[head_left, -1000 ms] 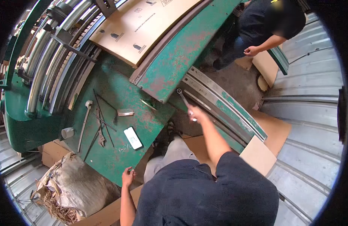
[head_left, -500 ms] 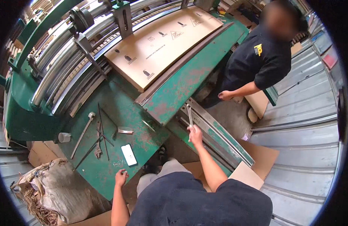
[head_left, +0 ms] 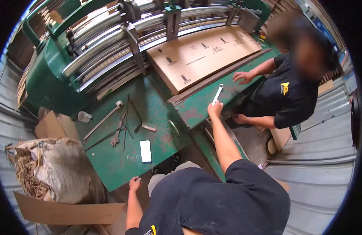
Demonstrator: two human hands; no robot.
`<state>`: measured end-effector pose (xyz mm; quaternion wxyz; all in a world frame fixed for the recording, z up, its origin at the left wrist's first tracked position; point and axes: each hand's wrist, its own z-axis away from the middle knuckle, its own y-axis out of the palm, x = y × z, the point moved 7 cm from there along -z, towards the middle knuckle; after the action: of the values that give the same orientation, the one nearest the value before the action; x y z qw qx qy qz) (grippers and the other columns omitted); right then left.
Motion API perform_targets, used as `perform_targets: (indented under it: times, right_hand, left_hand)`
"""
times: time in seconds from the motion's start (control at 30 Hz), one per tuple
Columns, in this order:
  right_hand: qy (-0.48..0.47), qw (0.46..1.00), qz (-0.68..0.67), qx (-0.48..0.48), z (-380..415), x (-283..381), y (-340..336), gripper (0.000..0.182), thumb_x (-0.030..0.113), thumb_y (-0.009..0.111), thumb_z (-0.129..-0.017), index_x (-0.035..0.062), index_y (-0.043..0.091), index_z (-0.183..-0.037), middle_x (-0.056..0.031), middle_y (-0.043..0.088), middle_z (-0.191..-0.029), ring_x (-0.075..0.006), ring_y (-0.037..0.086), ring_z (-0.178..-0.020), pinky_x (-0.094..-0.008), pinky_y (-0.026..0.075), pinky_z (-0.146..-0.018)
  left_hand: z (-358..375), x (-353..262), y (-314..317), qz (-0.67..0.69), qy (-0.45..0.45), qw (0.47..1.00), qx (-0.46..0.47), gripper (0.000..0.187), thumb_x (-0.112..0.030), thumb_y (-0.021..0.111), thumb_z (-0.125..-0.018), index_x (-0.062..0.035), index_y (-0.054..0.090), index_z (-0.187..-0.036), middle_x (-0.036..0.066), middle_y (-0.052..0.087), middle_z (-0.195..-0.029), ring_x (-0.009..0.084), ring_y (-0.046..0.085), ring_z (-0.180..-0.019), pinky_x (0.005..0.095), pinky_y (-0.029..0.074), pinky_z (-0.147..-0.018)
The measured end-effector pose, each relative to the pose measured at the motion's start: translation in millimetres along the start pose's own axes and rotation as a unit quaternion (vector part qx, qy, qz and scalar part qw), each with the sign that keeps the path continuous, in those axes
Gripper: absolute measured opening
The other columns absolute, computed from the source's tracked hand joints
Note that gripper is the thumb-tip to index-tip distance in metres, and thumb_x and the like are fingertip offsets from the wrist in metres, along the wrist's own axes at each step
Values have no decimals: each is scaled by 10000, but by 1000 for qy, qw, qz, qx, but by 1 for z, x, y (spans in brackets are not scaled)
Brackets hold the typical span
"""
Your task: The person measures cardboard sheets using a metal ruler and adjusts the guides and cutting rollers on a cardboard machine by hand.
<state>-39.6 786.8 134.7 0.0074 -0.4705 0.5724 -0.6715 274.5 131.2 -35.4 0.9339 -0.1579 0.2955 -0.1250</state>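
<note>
My right hand (head_left: 215, 109) is wrapped round the lower end of a silver wrench (head_left: 218, 94), whose ring end points up over the edge of the green machine table. My left hand (head_left: 135, 183) hangs low by the near edge of the green worktop (head_left: 110, 168), its fingers curled; whatever they hold, if anything, is too small to make out. On that worktop, nearest to the left hand, lies a phone with a lit white screen (head_left: 146, 151). An adjustable wrench (head_left: 117, 135) lies farther off among thin rods, beside a long-handled metal tool (head_left: 104, 119).
Stacked printed cardboard sheets (head_left: 204, 58) rest against the rollers (head_left: 106, 58) of the machine. To the right, a co-worker (head_left: 294, 86) stands close, one hand over the machine table. A sack (head_left: 67, 168) and cardboard (head_left: 71, 211) are at the left, near a white cup (head_left: 84, 116).
My right hand has raised the wrench towards the machine table's edge. The co-worker has leaned in, and a hand now reaches over the table. The camera view has shifted.
</note>
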Motion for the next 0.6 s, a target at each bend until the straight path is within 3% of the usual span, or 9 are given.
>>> perform_targets:
  times: [0.13,0.27,0.33,0.4,0.47,0.5,0.53,0.57,0.6]
  right_hand:
    - [12,996,81,39,2,12,1,378,161,620,-794,48,573,-1151,-182,581,-1031,-388,549,-994,-451,454,-875]
    - [-36,987,152,-20,29,50,-32,386,170,619,-803,46,571,-1166,-172,567,-1017,-372,546,-983,-443,452,-860]
    - [-174,984,5,-43,65,93,-50,357,171,605,-823,64,571,-1162,-174,542,-995,-355,551,-937,-428,456,-820]
    - [-298,953,-56,-11,116,117,-42,362,134,590,-830,91,565,-1188,-162,545,-962,-349,544,-907,-430,453,-799]
    - [-366,920,-100,95,175,131,-23,375,117,594,-828,92,552,-1200,-152,545,-938,-339,543,-893,-429,454,-799]
    - [-358,913,-104,167,203,132,-7,391,135,605,-824,87,544,-1206,-153,544,-928,-341,544,-889,-431,454,-792]
    - [-345,900,-108,244,235,125,8,408,153,616,-820,82,536,-1213,-154,543,-919,-342,544,-885,-433,455,-785]
    - [-337,896,-104,269,262,117,16,408,153,616,-820,82,536,-1213,-154,543,-919,-342,544,-885,-433,455,-785]
    - [-283,881,-67,375,287,108,40,462,203,651,-805,67,527,-1229,-158,564,-968,-338,559,-928,-422,464,-812]
  left_hand:
    - [20,49,3,66,-53,996,-20,277,-132,625,-875,-36,598,-1133,81,663,-741,139,609,-565,280,488,-483]
    - [47,74,14,102,-104,989,-19,254,-123,625,-875,-29,604,-1109,80,660,-745,149,613,-577,280,502,-505]
    - [55,84,18,106,-128,986,-19,246,-120,625,-874,-25,605,-1100,81,660,-747,152,615,-583,280,506,-512]
    - [49,91,22,116,-86,989,-20,216,-125,607,-877,-8,609,-1058,74,649,-708,155,619,-595,289,509,-541]
    - [43,79,18,32,-26,999,-4,214,-137,585,-879,8,610,-1034,67,625,-653,152,617,-596,302,501,-562]
    - [42,68,16,39,14,999,20,175,-163,558,-856,-44,643,-952,83,645,-732,155,581,-544,298,455,-462]
    - [66,14,2,-36,160,985,-57,188,-173,563,-863,-48,654,-969,71,636,-712,147,577,-550,297,460,-479]
    - [41,50,5,72,52,996,-1,239,-200,582,-877,-43,644,-1047,62,636,-743,139,587,-590,291,469,-504]
    - [37,43,-4,8,68,997,-19,291,-210,587,-894,-40,609,-1130,46,633,-775,127,597,-637,274,468,-518]
